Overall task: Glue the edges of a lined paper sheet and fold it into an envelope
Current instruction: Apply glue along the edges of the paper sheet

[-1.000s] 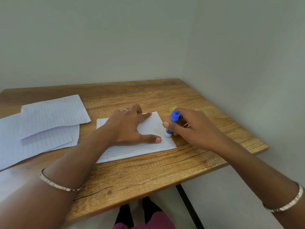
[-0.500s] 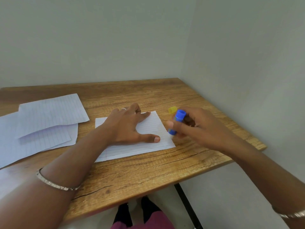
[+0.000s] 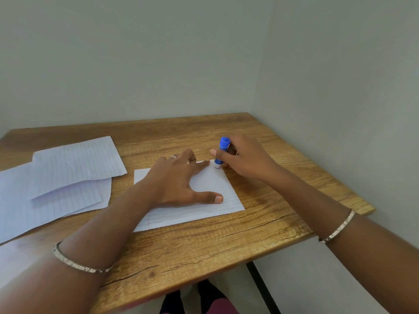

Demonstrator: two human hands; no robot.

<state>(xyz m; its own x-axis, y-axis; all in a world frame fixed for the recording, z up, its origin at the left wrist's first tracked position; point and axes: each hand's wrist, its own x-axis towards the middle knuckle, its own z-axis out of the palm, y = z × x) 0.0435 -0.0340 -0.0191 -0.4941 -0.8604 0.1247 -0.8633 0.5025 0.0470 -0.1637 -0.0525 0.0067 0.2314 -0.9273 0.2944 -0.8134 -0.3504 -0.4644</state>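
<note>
- The lined paper sheet (image 3: 192, 214) lies flat on the wooden table (image 3: 204, 250), near the middle.
- The left hand (image 3: 174, 177) presses flat on the sheet, fingers straight and spread, the thumb pointing to 3 o'clock; it holds nothing. It wears a ring (image 3: 172, 157).
- The right hand (image 3: 244, 159) grips a blue glue stick (image 3: 223, 147), fingers curled round the tube.
- The glue stick stands almost upright, and its white end touches the sheet at the 1 o'clock corner, just beside the left fingertips.
- More lined sheets (image 3: 74, 164) lie overlapped at 9 o'clock from the sheet, apart from it.
- Each wrist wears a thin bracelet.
</note>
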